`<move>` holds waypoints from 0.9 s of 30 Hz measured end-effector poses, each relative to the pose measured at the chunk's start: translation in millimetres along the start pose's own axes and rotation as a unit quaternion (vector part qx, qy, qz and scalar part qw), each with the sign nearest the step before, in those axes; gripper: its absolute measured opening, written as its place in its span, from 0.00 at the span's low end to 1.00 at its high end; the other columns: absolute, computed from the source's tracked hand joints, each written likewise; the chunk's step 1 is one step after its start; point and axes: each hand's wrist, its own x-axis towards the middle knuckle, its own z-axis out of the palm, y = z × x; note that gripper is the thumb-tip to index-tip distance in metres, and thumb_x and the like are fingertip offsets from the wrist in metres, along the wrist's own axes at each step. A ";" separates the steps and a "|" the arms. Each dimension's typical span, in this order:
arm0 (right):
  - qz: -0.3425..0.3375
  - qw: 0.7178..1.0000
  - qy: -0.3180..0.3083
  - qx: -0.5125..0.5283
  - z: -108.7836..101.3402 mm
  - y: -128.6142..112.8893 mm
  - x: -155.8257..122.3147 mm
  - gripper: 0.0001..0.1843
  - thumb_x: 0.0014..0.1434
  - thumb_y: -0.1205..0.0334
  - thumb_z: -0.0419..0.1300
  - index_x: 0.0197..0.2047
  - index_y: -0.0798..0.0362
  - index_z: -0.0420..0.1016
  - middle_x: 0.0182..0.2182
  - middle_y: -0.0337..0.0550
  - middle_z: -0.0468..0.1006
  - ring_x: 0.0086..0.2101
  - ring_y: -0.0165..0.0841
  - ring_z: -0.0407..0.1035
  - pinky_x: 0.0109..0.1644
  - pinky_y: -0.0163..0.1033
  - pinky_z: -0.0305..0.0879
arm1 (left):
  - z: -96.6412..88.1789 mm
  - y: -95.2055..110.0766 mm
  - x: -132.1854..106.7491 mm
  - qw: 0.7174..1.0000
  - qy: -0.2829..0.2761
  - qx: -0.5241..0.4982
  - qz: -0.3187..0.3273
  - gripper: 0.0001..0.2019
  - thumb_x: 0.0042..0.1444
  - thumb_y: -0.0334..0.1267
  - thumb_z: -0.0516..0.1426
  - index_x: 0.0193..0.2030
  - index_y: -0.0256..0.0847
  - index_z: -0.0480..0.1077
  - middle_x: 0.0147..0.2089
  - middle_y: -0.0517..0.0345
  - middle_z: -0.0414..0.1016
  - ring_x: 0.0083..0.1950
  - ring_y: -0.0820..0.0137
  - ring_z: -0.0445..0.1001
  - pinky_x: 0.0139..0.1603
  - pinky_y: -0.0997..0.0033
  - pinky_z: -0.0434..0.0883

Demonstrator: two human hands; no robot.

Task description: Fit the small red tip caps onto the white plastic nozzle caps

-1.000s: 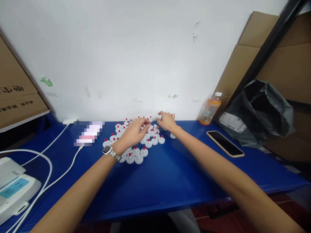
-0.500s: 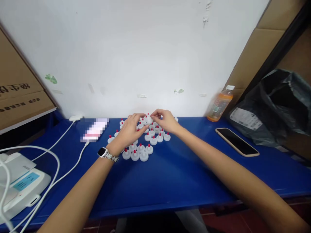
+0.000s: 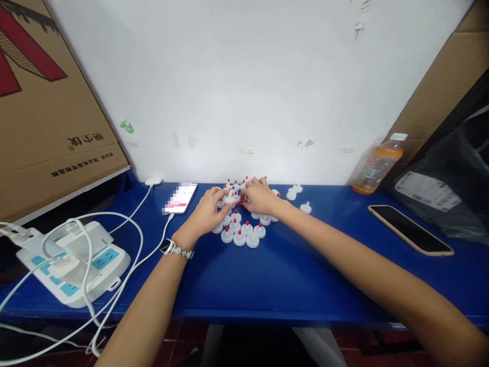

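Observation:
Several small white caps with red tips [image 3: 240,234] stand clustered on the blue table [image 3: 267,275] near the wall. My left hand [image 3: 208,211], with a watch on the wrist, is pinched on one white cap [image 3: 229,199] above the cluster. My right hand [image 3: 260,196] meets it from the right, fingers pinched on a small red tip [image 3: 239,203] beside that cap. Three white caps without red tips [image 3: 300,196] lie a little to the right of the hands.
A phone on a white cable [image 3: 180,198] lies left of the caps. A white power strip [image 3: 76,262] with cables sits at the left edge under a cardboard box [image 3: 46,102]. An orange drink bottle [image 3: 376,164], a dark phone [image 3: 410,229] and a black bag [image 3: 451,193] are on the right.
The view has swung left and the hands have drawn together over the cluster. My left hand now pinches a cap and my right a red tip, where before they reached apart.

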 end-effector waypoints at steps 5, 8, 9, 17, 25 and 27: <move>-0.010 0.999 -0.025 -0.046 4.6 -6.0 4.5 0.08 0.60 0.64 0.59 0.36 0.55 0.81 0.42 0.56 0.79 0.49 0.49 0.63 0.56 0.53 0.48 | 3.4 5.6 -0.8 1.000 -0.015 0.015 0.015 0.18 0.66 0.49 0.51 0.55 0.42 0.69 0.52 0.49 0.74 0.54 0.57 0.69 0.57 0.52 0.68; -0.002 1.000 -0.008 -0.004 1.8 -3.9 1.0 0.07 0.59 0.64 0.59 0.34 0.55 0.79 0.40 0.54 0.79 0.49 0.48 0.65 0.57 0.54 0.49 | 5.2 8.7 -1.6 1.000 -0.012 0.012 0.012 0.18 0.67 0.49 0.50 0.57 0.43 0.68 0.53 0.49 0.75 0.55 0.56 0.69 0.57 0.52 0.67; 0.008 0.999 0.012 0.036 0.2 -2.7 -1.5 0.07 0.59 0.64 0.59 0.33 0.54 0.78 0.38 0.52 0.80 0.48 0.47 0.66 0.56 0.53 0.51 | 5.6 10.1 -1.8 1.000 -0.009 0.014 0.014 0.18 0.67 0.49 0.50 0.56 0.42 0.68 0.53 0.49 0.75 0.55 0.56 0.69 0.57 0.52 0.67; 0.142 0.755 0.221 0.601 -0.3 -11.9 -32.9 0.16 0.55 0.48 0.64 0.37 0.52 0.73 0.27 0.40 0.78 0.27 0.30 0.68 0.31 0.36 0.61 | 8.6 32.6 -4.0 0.995 -0.029 0.069 0.058 0.18 0.71 0.46 0.41 0.55 0.40 0.64 0.52 0.47 0.72 0.54 0.57 0.68 0.56 0.52 0.65; 0.176 0.672 0.267 0.667 4.1 -34.8 -43.2 0.22 0.47 0.41 0.70 0.28 0.52 0.71 0.21 0.34 0.70 0.22 0.26 0.61 0.26 0.34 0.57 | 14.4 44.3 -5.2 0.988 -0.033 0.106 0.108 0.16 0.72 0.45 0.40 0.51 0.40 0.63 0.46 0.49 0.71 0.48 0.59 0.67 0.51 0.56 0.67; 0.167 0.670 0.263 0.674 3.7 -36.1 -42.9 0.24 0.47 0.40 0.70 0.27 0.51 0.69 0.19 0.33 0.69 0.21 0.26 0.59 0.25 0.34 0.56 | 13.6 46.0 -5.6 0.988 -0.034 0.106 0.108 0.16 0.72 0.45 0.40 0.49 0.40 0.63 0.45 0.49 0.71 0.46 0.60 0.67 0.49 0.56 0.67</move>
